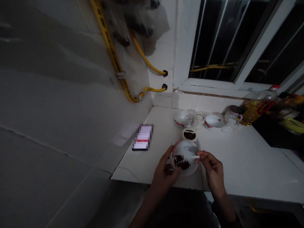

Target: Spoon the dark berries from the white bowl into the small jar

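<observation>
My left hand [166, 171] grips the left side of a white bowl [187, 148] with a red pattern on its outside. The bowl is tilted, and dark brown, clumpy food [182, 164] lies in its lower part. Between the fingers of my right hand [212, 167] is the handle of a small white spoon [193, 157]. Its other end reaches into the bowl; I cannot make out the tip. Just behind the bowl stands a small white tub [189, 134] with dark brown contents.
A lit phone [143, 137] leans at the left wall. Along the back stand another bowl [181, 118], a clear plastic cup [193, 121], a patterned bowl [213, 122], a jar [232, 116] and an oil bottle [254, 109]. A black slab [273, 133] lies right. Yellow pipes [111, 53] run along the wall.
</observation>
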